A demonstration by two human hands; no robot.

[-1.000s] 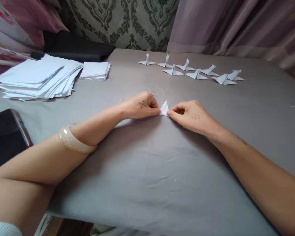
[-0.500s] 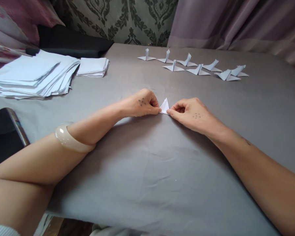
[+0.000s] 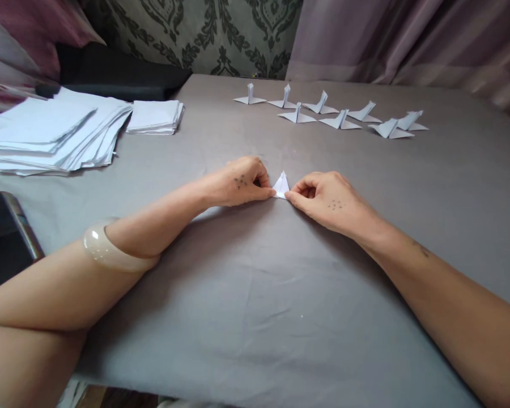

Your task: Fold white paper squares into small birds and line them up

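A small folded piece of white paper (image 3: 281, 183), shaped like a triangle with its tip pointing away from me, is between my two hands over the middle of the table. My left hand (image 3: 247, 180) pinches its lower left corner with thumb and fingers. On the other side, the thumb and forefinger of my right hand (image 3: 329, 198) pinch the lower right corner. Past the hands stand several folded paper birds (image 3: 297, 115) in two loose rows. Their wings are spread and their necks point up.
Grey cloth covers the table (image 3: 255, 294). At the back left lie a large stack of white paper (image 3: 38, 127) and a smaller stack of paper squares (image 3: 153, 117), near a black cloth (image 3: 119, 72). A phone (image 3: 8, 238) lies beyond my left forearm.
The whole view has shifted slightly, so things sit a little further left. Both hands keep their pinch on the folded paper, whose front face now shows a bit more plainly.
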